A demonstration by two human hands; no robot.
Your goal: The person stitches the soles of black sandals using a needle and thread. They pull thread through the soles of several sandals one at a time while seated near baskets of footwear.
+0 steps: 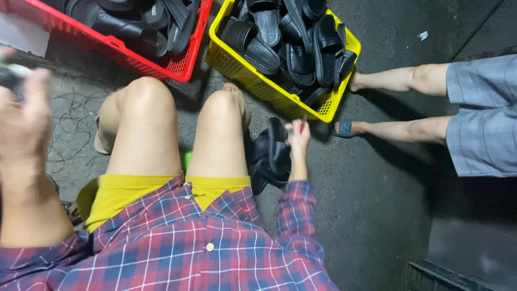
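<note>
My right hand [298,139] reaches down beside my right knee and grips a black slide sandal [272,153] on a small heap of them on the floor. My left hand [22,116] is raised close to the camera at the left edge, blurred, its fingers curled around a small dark object [11,75] that I cannot identify. A yellow plastic crate [323,105] full of black sandals stands just beyond my right hand. A red crate [177,67] with more black sandals stands beyond my left knee.
Another person sits at the right, with bare legs [398,81], one foot in a blue sandal [343,128], and grey checked shorts [482,116]. Dark thread scraps [81,116] lie on the grey concrete floor. A dark grate [447,277] is at the lower right.
</note>
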